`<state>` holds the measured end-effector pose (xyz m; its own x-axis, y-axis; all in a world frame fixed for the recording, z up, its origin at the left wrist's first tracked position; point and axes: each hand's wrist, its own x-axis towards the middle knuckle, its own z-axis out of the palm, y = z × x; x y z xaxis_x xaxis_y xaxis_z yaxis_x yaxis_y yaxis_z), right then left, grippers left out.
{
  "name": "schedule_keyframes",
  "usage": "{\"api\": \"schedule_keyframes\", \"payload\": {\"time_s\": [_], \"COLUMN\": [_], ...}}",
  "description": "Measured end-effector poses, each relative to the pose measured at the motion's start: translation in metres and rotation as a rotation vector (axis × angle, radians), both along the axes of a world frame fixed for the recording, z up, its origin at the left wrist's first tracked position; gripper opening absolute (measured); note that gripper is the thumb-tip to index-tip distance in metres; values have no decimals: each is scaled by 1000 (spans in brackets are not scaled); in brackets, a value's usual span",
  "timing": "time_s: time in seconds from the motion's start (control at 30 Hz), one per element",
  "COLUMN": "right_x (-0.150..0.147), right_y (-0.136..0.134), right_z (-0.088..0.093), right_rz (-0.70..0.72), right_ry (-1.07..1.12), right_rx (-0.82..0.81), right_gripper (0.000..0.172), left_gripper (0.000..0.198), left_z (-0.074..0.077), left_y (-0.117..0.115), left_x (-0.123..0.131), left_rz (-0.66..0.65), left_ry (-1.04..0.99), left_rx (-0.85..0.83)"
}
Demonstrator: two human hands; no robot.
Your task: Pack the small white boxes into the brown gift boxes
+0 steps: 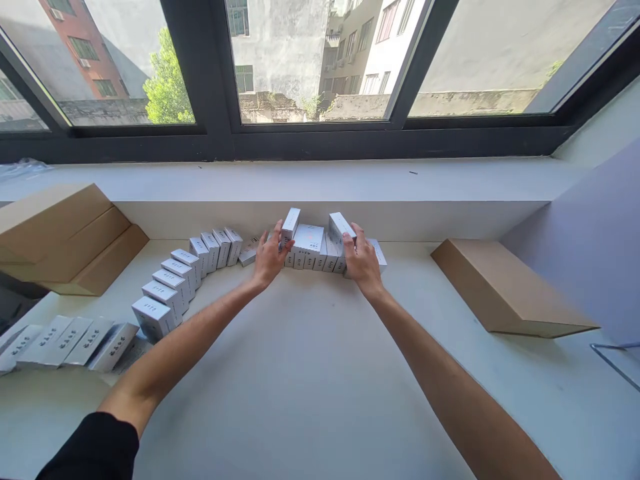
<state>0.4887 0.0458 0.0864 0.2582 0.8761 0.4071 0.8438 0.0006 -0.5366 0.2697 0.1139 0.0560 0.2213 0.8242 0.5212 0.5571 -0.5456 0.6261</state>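
Note:
My left hand has its fingers closed round the left side of a small white box at the left end of a packed row. At the row's right part, my right hand grips another white box, which stands higher than its neighbours. Between the hands, several white boxes are lined up side by side against the low wall. One more white box shows just past my right hand. Left of my left hand, a tilted white box leans low.
A curved line of white boxes stands on the left, with a slanted row of boxes nearer the front. A large cardboard box is at far left, another cardboard box at right. Behind runs the window sill.

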Motion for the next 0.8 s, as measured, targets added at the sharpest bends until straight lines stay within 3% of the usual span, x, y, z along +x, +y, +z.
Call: {"api": "schedule_keyframes", "payload": {"time_s": [0.2, 0.4, 0.5, 0.6, 0.67, 0.8], "right_x": [-15, -11, -3, 4, 6, 5], "right_y": [-5, -52, -68, -71, -71, -72], "right_z": [5, -12, -30, -45, -53, -71], "right_rz": [68, 79, 117, 117, 109, 177], "right_ry": [17, 1, -7, -23, -36, -40], "right_rx": [5, 141, 192, 238, 274, 264], "right_gripper": [67, 68, 65, 62, 57, 36], "left_gripper": [75, 61, 51, 35, 27, 31], "left_z": [-6, -40, -55, -58, -57, -61], "left_y": [-6, -42, -59, -66, -67, -65], "left_x": [1, -29, -37, -36, -35, -33], "left_rz": [-23, -25, -135, -265, -364, -519], "left_ry": [-4, 2, 53, 155, 276, 587], "left_rx": [11, 189, 303, 345, 303, 172]}}
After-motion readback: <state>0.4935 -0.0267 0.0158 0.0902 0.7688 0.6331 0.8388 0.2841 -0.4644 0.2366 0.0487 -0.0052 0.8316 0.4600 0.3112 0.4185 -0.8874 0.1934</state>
